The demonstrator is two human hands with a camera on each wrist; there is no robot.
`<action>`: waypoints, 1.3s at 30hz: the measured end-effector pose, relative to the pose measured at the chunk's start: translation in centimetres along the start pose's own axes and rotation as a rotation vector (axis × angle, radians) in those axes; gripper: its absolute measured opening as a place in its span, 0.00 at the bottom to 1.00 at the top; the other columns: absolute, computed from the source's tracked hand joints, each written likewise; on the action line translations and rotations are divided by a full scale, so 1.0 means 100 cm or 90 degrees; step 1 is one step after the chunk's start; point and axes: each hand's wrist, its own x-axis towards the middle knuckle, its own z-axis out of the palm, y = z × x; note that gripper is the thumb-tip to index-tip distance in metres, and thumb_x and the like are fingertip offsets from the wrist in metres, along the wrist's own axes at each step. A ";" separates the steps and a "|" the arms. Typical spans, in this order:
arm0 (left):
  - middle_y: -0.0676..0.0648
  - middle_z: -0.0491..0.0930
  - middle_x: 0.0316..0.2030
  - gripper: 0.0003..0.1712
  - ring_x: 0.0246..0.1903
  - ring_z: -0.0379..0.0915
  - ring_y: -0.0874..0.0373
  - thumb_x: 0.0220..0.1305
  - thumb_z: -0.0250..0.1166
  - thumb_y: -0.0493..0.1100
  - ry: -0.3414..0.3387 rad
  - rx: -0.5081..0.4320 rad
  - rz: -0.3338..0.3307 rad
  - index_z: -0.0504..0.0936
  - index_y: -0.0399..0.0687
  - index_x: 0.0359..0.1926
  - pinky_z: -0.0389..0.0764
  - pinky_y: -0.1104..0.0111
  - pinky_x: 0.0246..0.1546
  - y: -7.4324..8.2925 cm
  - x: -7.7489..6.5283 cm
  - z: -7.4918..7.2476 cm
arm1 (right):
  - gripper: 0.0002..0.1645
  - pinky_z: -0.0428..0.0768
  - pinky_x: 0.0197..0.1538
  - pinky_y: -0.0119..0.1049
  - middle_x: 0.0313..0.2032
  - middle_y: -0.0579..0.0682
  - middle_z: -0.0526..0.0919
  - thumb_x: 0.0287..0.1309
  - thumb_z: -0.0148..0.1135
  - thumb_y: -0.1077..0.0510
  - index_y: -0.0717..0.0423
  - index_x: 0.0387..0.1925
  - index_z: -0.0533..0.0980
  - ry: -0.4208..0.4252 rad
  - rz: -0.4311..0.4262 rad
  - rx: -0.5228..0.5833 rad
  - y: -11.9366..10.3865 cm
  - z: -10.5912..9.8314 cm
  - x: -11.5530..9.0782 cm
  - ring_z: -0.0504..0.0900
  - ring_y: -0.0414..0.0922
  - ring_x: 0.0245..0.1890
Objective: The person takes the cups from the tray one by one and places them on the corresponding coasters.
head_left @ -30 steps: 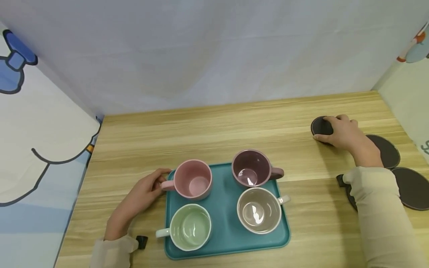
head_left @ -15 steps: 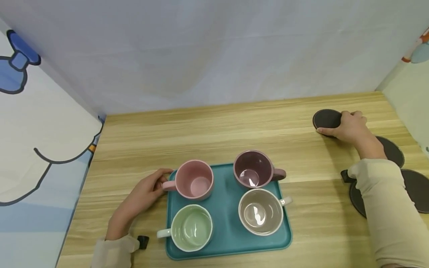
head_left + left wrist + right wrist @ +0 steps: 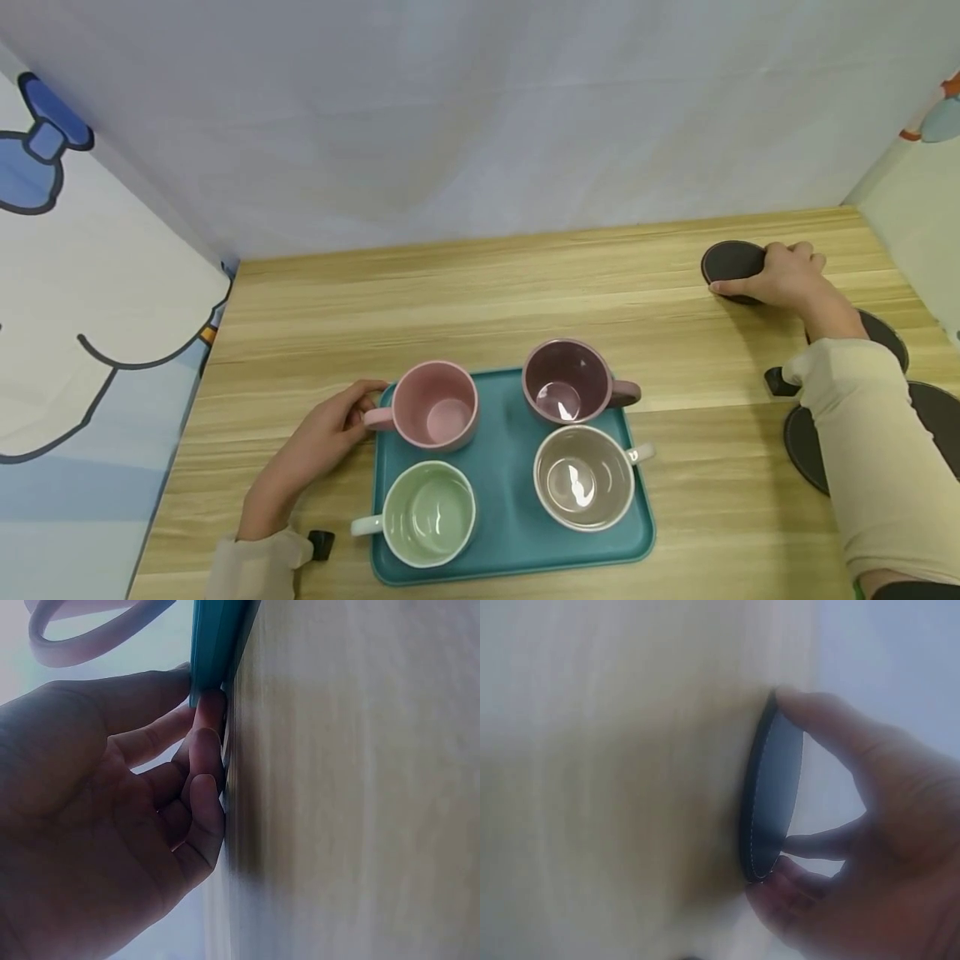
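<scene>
My left hand [image 3: 322, 437] pinches the back left corner of the teal tray [image 3: 506, 508]. In the left wrist view, the thumb lies along the tray's rim and curled fingers reach to its underside. On the tray stand a pink mug [image 3: 435, 408], a pale green mug [image 3: 427, 515], a plum mug [image 3: 566, 379] and a grey-beige mug [image 3: 583, 479], mouths up. Far right, my right hand [image 3: 791, 279] grips a round black stitched coaster [image 3: 776, 795] by its edge, thumb and fingers on opposite sides. The coaster lies flat on or barely above the tabletop; I cannot tell which.
Three more black coasters lie on the right, partly hidden by the right sleeve: one behind [image 3: 888, 337], one farther right [image 3: 937, 417] and one nearer the tray [image 3: 804, 450]. Pale cloth [image 3: 465, 125] hangs behind the wooden table [image 3: 337, 317], with printed cloths at both sides.
My right hand has moved the coaster slightly toward the table's back edge, and more of its face shows. The left hand keeps its place at the tray corner.
</scene>
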 end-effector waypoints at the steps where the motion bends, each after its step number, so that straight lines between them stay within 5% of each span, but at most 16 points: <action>1: 0.47 0.81 0.40 0.25 0.34 0.70 0.64 0.69 0.62 0.30 -0.001 0.001 -0.001 0.76 0.40 0.66 0.73 0.73 0.36 0.000 0.000 0.000 | 0.66 0.59 0.59 0.75 0.61 0.91 0.48 0.62 0.65 0.34 0.89 0.68 0.49 0.000 0.002 -0.004 -0.001 -0.001 0.001 0.47 0.83 0.61; 14: 0.46 0.81 0.41 0.25 0.34 0.70 0.63 0.70 0.61 0.29 -0.004 -0.006 0.001 0.76 0.41 0.66 0.74 0.73 0.37 0.002 -0.001 -0.001 | 0.67 0.61 0.61 0.77 0.63 0.93 0.42 0.65 0.61 0.33 0.91 0.68 0.46 -0.013 0.028 -0.029 -0.004 -0.004 0.013 0.43 0.85 0.63; 21: 0.47 0.80 0.41 0.25 0.34 0.70 0.62 0.70 0.61 0.30 -0.005 -0.006 -0.003 0.76 0.43 0.66 0.74 0.73 0.36 0.002 0.000 -0.001 | 0.65 0.55 0.63 0.78 0.64 0.94 0.41 0.67 0.58 0.34 0.89 0.71 0.43 -0.023 -0.012 -0.036 0.002 -0.006 0.011 0.41 0.87 0.64; 27: 0.47 0.81 0.41 0.26 0.34 0.70 0.62 0.69 0.59 0.28 -0.010 -0.006 -0.001 0.76 0.44 0.66 0.73 0.73 0.36 0.004 0.000 -0.001 | 0.67 0.51 0.64 0.79 0.67 0.93 0.37 0.71 0.54 0.34 0.82 0.76 0.33 -0.017 -0.053 -0.032 0.017 -0.006 0.001 0.37 0.88 0.66; 39: 0.47 0.80 0.41 0.26 0.34 0.70 0.62 0.69 0.60 0.29 -0.011 -0.007 -0.007 0.76 0.43 0.66 0.73 0.73 0.36 0.002 -0.001 -0.002 | 0.65 0.47 0.62 0.79 0.68 0.93 0.39 0.72 0.53 0.35 0.81 0.76 0.32 -0.015 -0.075 -0.035 0.041 -0.008 -0.038 0.38 0.90 0.65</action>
